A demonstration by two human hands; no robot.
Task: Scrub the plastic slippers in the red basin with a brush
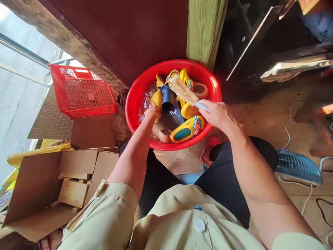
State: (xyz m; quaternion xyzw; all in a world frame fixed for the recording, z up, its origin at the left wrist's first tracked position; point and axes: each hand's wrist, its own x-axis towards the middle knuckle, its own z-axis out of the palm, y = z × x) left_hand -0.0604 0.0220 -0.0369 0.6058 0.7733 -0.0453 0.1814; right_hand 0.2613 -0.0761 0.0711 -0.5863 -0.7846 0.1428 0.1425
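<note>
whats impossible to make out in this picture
All in the head view:
Grip of the left hand on the yellow shoe, if any: the hand itself hides its fingers' undersides.
Floor of the tub: covered by shoes and water.
End of the brush: hidden in the right hand.
Blue thing between the legs: mostly covered by the shirt.
Rest of the blue cloth: cut off by the right edge.

One head-worn view from above, forward and down onto a nearby red tub [134, 95]
</note>
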